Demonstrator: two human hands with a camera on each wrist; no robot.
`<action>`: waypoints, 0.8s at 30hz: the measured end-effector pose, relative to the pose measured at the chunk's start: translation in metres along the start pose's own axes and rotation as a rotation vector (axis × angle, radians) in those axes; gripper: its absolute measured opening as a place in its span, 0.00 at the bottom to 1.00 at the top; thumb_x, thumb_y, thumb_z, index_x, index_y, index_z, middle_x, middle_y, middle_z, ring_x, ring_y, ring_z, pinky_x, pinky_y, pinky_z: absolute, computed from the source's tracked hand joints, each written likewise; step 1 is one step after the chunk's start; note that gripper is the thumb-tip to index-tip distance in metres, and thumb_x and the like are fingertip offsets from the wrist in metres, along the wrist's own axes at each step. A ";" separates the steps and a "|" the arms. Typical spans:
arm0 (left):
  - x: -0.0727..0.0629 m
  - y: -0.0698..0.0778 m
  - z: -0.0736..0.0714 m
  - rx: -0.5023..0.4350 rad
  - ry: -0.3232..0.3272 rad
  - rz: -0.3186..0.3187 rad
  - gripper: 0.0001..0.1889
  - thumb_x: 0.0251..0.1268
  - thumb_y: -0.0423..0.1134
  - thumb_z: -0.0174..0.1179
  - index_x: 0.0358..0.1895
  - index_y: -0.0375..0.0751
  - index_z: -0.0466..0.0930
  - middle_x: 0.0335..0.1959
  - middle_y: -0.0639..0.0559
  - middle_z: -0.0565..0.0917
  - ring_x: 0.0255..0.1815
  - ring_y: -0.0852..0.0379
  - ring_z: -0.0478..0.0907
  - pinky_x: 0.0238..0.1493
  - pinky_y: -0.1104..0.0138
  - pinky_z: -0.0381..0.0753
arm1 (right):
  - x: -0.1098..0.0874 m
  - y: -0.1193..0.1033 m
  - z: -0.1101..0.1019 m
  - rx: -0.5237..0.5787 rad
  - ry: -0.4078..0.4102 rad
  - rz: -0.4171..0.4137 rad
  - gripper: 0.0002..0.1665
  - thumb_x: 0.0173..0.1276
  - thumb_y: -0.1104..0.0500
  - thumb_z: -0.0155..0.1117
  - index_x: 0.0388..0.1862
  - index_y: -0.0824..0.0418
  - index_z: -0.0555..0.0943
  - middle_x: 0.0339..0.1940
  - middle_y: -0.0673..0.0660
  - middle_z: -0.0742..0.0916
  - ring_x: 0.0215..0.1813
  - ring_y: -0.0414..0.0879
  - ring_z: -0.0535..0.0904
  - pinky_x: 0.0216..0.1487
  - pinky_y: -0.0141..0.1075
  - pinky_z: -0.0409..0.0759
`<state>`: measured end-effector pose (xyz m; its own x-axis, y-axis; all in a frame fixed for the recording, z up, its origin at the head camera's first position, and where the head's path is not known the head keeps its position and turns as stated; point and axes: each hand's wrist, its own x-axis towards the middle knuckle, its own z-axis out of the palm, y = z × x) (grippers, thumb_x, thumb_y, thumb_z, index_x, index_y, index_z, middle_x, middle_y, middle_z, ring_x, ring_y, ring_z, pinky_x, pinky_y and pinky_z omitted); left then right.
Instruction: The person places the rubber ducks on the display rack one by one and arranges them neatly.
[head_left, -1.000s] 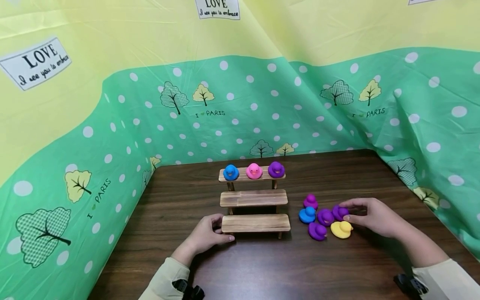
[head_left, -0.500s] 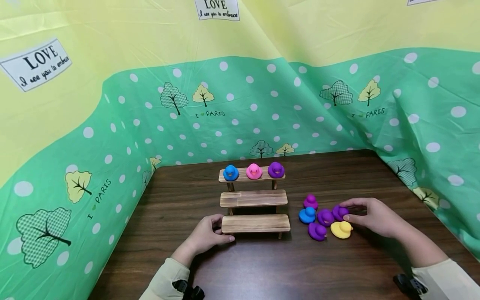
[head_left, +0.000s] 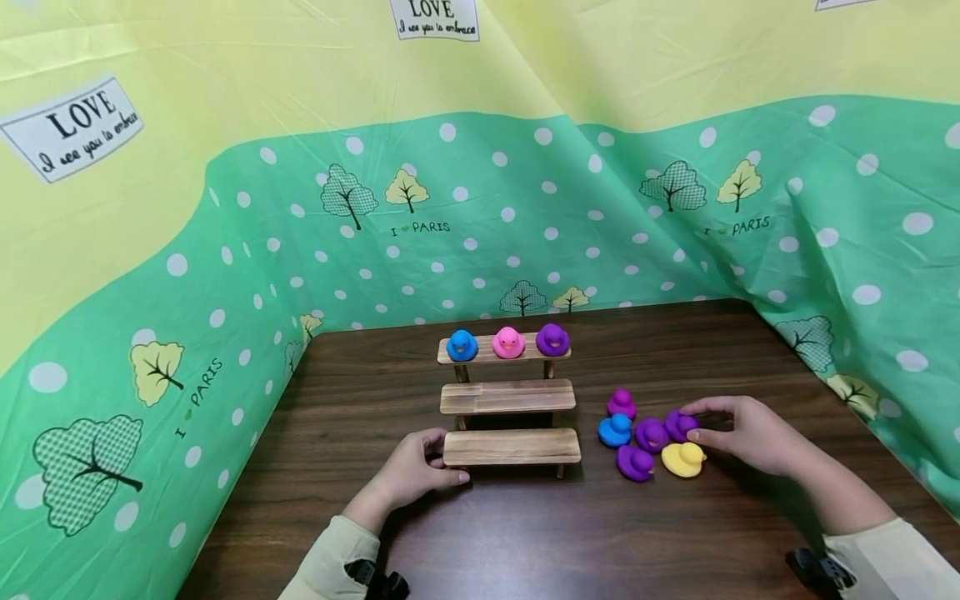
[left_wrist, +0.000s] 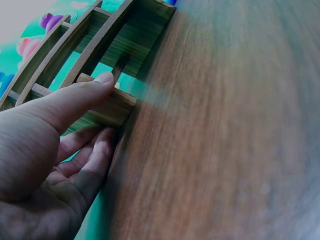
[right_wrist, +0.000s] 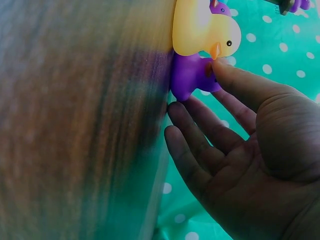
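Observation:
A three-step wooden display stand (head_left: 512, 448) stands mid-table. My left hand (head_left: 408, 471) grips the left end of its lowest step, and in the left wrist view the thumb (left_wrist: 95, 90) lies against the wood with the fingers below. On the top step sit a blue rubber duck (head_left: 462, 345), a pink one (head_left: 508, 342) and a purple one (head_left: 552, 339). To the right, my right hand (head_left: 750, 433) pinches a purple rubber duck (head_left: 678, 426) between thumb and fingers at the edge of a cluster. The right wrist view has this purple duck (right_wrist: 187, 77) partly behind the yellow duck (right_wrist: 192, 30).
Clustered right of the stand on the dark wooden table (head_left: 525, 542) are the yellow duck (head_left: 682, 459), a blue duck (head_left: 615, 430) and several purple ducks (head_left: 635, 462). A green and yellow printed cloth (head_left: 450, 250) hangs behind and along both sides.

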<state>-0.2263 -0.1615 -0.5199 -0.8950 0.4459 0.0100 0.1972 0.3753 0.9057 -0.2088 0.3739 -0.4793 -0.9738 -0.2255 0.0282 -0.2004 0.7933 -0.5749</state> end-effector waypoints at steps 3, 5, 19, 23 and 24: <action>0.000 0.000 0.000 0.004 0.001 0.001 0.24 0.55 0.40 0.82 0.55 0.43 0.84 0.44 0.56 0.86 0.42 0.59 0.80 0.45 0.70 0.82 | 0.000 0.000 0.000 -0.002 0.002 0.002 0.23 0.67 0.46 0.78 0.57 0.55 0.88 0.56 0.61 0.88 0.61 0.63 0.81 0.53 0.53 0.82; 0.000 -0.001 0.000 0.008 0.002 0.001 0.24 0.55 0.40 0.82 0.55 0.43 0.84 0.44 0.56 0.86 0.42 0.59 0.79 0.45 0.70 0.82 | 0.000 -0.001 0.000 -0.003 0.002 0.004 0.23 0.67 0.46 0.78 0.57 0.55 0.88 0.56 0.61 0.88 0.61 0.63 0.81 0.54 0.54 0.82; 0.000 -0.001 0.000 -0.004 0.006 -0.008 0.25 0.55 0.39 0.82 0.55 0.41 0.83 0.45 0.55 0.86 0.45 0.59 0.82 0.49 0.69 0.83 | -0.001 -0.005 -0.001 0.004 -0.002 0.016 0.22 0.68 0.48 0.78 0.56 0.56 0.88 0.56 0.62 0.88 0.61 0.64 0.80 0.55 0.58 0.80; 0.000 -0.001 0.000 -0.001 0.008 -0.005 0.25 0.55 0.40 0.82 0.55 0.41 0.83 0.45 0.55 0.87 0.45 0.59 0.82 0.48 0.69 0.83 | -0.001 -0.005 -0.001 -0.004 -0.004 0.022 0.22 0.68 0.48 0.78 0.56 0.55 0.88 0.56 0.62 0.88 0.60 0.63 0.81 0.53 0.57 0.80; 0.000 -0.001 0.001 0.002 0.008 -0.004 0.25 0.55 0.40 0.82 0.55 0.42 0.83 0.45 0.55 0.87 0.45 0.59 0.82 0.48 0.69 0.83 | -0.001 -0.005 -0.001 -0.006 -0.004 0.023 0.22 0.68 0.47 0.78 0.56 0.55 0.88 0.55 0.62 0.88 0.60 0.63 0.81 0.53 0.56 0.81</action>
<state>-0.2264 -0.1615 -0.5211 -0.8992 0.4375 0.0098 0.1943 0.3790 0.9048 -0.2066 0.3707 -0.4758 -0.9778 -0.2092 0.0117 -0.1784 0.8018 -0.5704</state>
